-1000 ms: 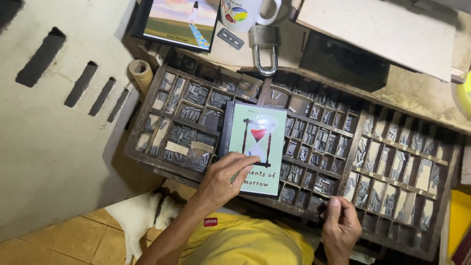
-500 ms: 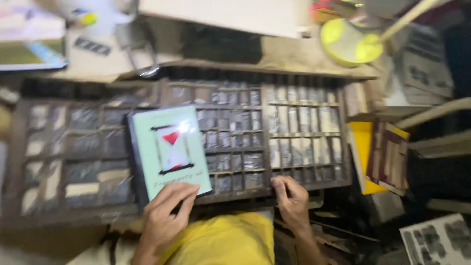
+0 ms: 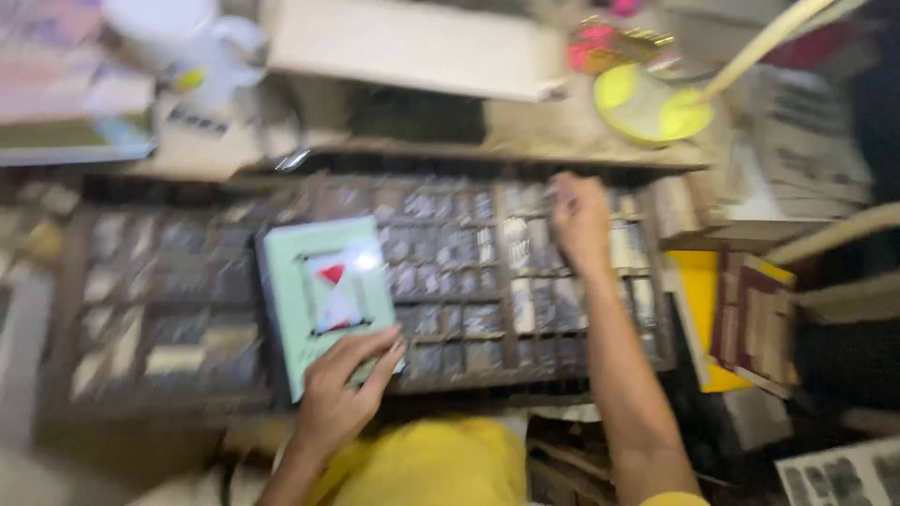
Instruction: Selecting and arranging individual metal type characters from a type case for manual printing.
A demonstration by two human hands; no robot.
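- Two hands work over the wooden type case point(image 3: 122, 394).
- Left hand point(image 3: 339, 398) pins the green card point(image 3: 323, 295) flat on the case's middle, fingers spread.
- Right hand point(image 3: 581, 220) reaches into far compartments; grip unclear through blur.

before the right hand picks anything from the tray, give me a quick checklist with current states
1. Left hand steadies the pale green card with the red and white hourglass picture: ok.
2. Card lies on the dark wooden compartment tray: ok.
3. Right hand over the tray's upper right compartments: ok.
4. Right hand holding a piece: cannot tell, blurred.
5. Compartment contents readable: not ok, motion blur.
6. Yellow round dish off the tray: ok.
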